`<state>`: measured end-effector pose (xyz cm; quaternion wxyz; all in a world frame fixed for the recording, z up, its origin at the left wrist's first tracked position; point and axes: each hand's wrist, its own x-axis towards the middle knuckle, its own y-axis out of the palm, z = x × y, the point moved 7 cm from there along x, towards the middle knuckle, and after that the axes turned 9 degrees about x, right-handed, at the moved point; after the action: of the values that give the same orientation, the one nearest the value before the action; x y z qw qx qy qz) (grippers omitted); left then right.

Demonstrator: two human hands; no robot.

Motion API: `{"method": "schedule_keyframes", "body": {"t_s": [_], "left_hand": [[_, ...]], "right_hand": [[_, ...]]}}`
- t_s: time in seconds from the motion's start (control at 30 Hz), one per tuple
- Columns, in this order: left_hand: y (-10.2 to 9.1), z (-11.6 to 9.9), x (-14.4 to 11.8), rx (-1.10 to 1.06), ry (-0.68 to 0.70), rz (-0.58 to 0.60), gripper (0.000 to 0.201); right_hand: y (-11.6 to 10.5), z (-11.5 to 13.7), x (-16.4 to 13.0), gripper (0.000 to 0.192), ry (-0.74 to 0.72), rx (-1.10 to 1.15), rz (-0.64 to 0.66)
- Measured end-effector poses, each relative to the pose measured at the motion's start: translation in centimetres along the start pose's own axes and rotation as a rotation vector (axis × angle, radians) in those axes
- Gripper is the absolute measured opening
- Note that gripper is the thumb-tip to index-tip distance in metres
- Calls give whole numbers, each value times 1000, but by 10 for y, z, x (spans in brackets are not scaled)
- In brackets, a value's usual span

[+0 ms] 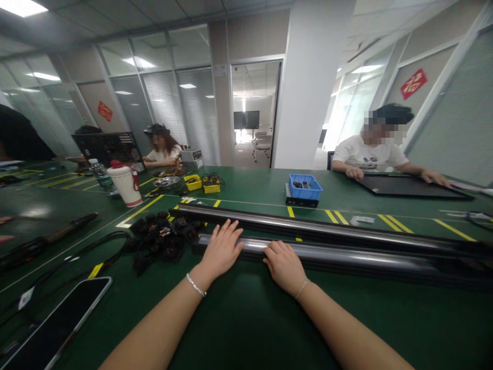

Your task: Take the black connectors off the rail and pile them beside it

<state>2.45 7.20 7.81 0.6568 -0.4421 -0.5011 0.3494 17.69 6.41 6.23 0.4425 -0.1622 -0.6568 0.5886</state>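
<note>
Little can be read here. A red diamond-shaped sign on the wall panel at upper right bears a single gold Chinese character, which looks like 福. A second red diamond sign on the glass partition at left carries a gold mark too small to read. The white T-shirt of the person seated across the worktop has a dark print on the chest, too blurred to make out. A small white tag on a cable at lower left shows dark marks that cannot be read
</note>
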Motion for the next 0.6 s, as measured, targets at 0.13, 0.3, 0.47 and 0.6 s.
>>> {"method": "schedule_keyframes", "body": {"t_s": [0.13, 0.3, 0.47, 0.6], "left_hand": [[9, -13, -7, -45, 58, 59, 48], [5, -9, -6, -46, 124, 54, 52], [8, -5, -4, -43, 135, 50, 54], [11, -3, -1, -52, 140, 9, 54]], "right_hand": [[-11, 15, 0, 21, -73, 92, -29], [-48, -54, -3, 29, 128, 57, -243], [-88, -205, -73, 47, 690, -202, -509], [-100, -303, -170, 64, 1143, -255, -551]]}}
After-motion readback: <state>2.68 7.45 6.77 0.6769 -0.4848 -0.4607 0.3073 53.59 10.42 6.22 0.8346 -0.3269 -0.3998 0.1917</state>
